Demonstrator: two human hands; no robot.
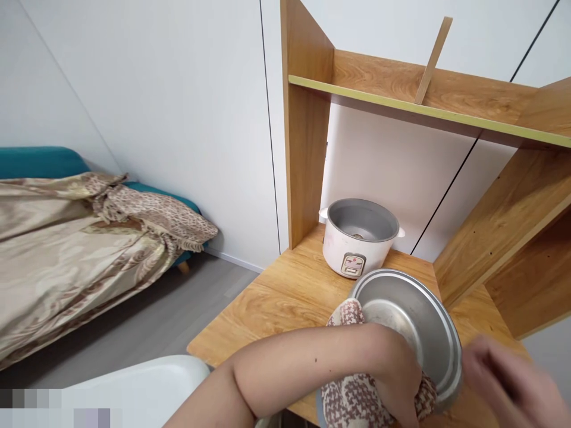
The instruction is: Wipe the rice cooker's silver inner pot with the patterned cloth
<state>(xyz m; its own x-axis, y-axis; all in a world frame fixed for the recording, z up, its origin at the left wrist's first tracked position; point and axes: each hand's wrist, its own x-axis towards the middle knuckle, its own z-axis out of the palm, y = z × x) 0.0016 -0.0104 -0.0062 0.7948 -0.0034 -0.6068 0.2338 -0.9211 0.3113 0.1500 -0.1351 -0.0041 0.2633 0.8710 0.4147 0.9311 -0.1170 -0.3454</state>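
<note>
The rice cooker's metal inner pot (397,321) is tilted at the front of the wooden desk, its hollow side showing. My left hand (399,380) reaches across from the lower left and is closed on a brown-and-white checked cloth (350,401) at the pot's near side. The cloth also covers part of the pot's left rim. Most of the left fingers are hidden. Just off the pot's right rim is my right hand (513,380), smeared by motion, so its fingers are unclear. Behind the pot stands the white rice cooker body (334,252), without a lid.
A wooden shelf (401,107) rises over the back of the desk (250,318), with upright panels at both sides. A white chair (147,380) is at the lower left. Further left, a teal sofa (40,161) is draped with a patterned cover (80,255).
</note>
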